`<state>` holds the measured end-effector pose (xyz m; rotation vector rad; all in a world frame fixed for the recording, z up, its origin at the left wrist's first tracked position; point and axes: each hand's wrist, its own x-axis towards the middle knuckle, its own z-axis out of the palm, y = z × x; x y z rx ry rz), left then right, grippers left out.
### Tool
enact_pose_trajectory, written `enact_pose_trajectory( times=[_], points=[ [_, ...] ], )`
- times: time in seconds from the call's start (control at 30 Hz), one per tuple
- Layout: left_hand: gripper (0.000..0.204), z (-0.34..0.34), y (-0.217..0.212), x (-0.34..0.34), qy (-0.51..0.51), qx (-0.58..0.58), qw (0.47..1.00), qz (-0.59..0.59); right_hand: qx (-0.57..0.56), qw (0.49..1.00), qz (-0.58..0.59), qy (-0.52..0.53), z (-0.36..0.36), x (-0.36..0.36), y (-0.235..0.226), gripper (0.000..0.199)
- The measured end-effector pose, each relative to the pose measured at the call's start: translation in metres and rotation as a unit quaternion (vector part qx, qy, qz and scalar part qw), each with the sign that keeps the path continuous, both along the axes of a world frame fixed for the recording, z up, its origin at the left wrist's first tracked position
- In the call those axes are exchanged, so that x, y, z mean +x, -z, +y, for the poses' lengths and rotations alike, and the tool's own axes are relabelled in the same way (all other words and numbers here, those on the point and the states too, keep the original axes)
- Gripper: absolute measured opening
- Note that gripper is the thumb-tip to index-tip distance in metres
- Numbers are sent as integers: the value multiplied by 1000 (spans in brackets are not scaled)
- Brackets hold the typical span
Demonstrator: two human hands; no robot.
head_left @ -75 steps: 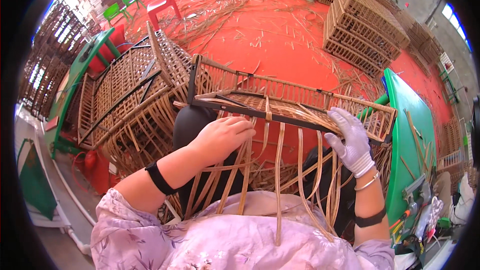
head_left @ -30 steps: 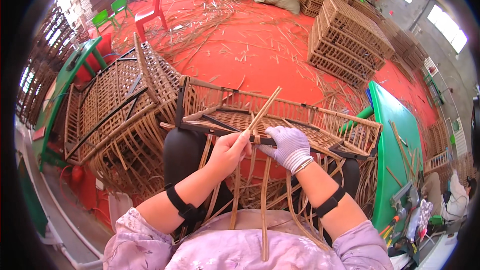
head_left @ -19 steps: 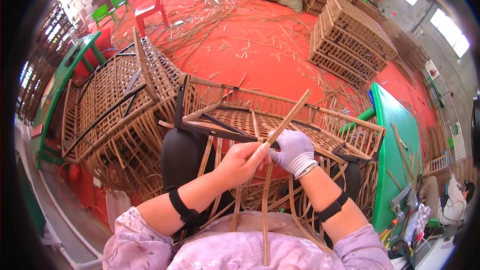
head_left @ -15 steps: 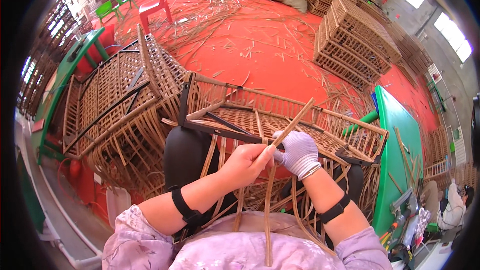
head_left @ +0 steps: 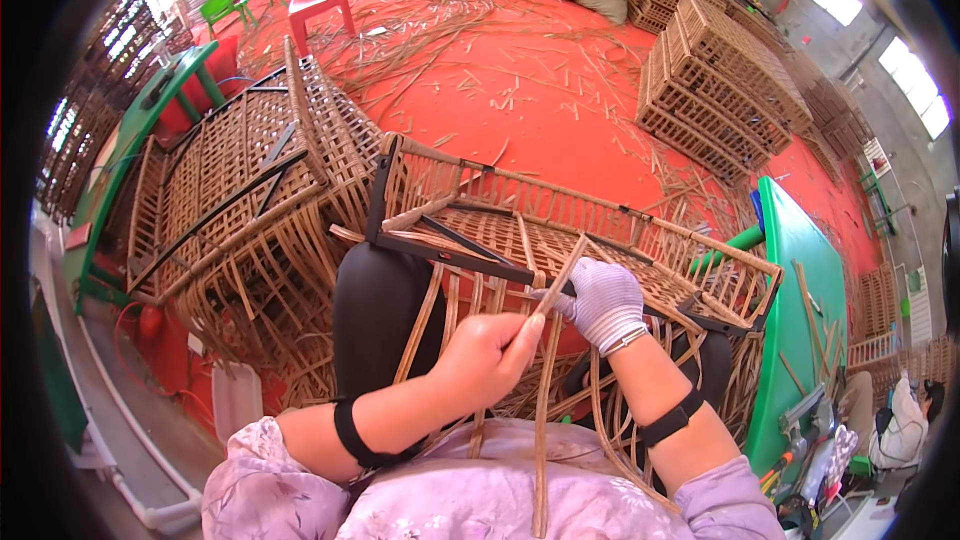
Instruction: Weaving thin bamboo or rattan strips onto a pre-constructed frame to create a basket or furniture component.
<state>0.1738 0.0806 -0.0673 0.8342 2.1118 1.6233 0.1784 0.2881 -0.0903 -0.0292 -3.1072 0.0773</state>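
A brown woven basket frame [head_left: 450, 175] with a black metal edge bar [head_left: 455, 258] lies across my lap. My bare left hand [head_left: 492, 352] is closed, pinching a flat brown rattan-like strip [head_left: 567, 268] between thumb and fingers. That strip slants up past the bar, its free end above the basket's near edge. My right hand [head_left: 604, 304], in a pale knitted glove, is closed at the bar just right of the strip. Its fingertips are partly hidden, so I cannot make out what they grip. Long loose strips [head_left: 542, 440] hang from the edge over my lap.
A larger unfinished woven piece [head_left: 235, 190] leans at my left. At right stands a green table [head_left: 805, 290] with strips and tools. Stacked woven baskets [head_left: 715, 90], a red chair [head_left: 325, 0] and strip scraps [head_left: 400, 50] occupy the red floor ahead.
My left hand has moved a little left and down, drawing the strip with it. The strip's free end now sits lower. My right hand stays at the bar.
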Motion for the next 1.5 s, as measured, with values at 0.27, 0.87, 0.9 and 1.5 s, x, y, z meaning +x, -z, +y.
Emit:
enact_pose_trajectory(
  times=[0.27, 0.87, 0.9, 1.5],
  points=[
    [37, -6, -6, 25, 53, 19, 997, 50, -11, 999, 51, -11, 2, -4, 5, 62],
    [30, -14, 0, -15, 84, 12, 987, 135, -39, 999, 36, -10, -1, -1, 6, 55],
    [30, -17, 0, -19, 65, 18, 979, 191, -46, 997, 59, -20, -1, -1, 9, 55],
    [29, -27, 25, -56, 179, -249, 818, 486, -37, 995, 93, -28, 2, 1, 11, 59]
  ],
)
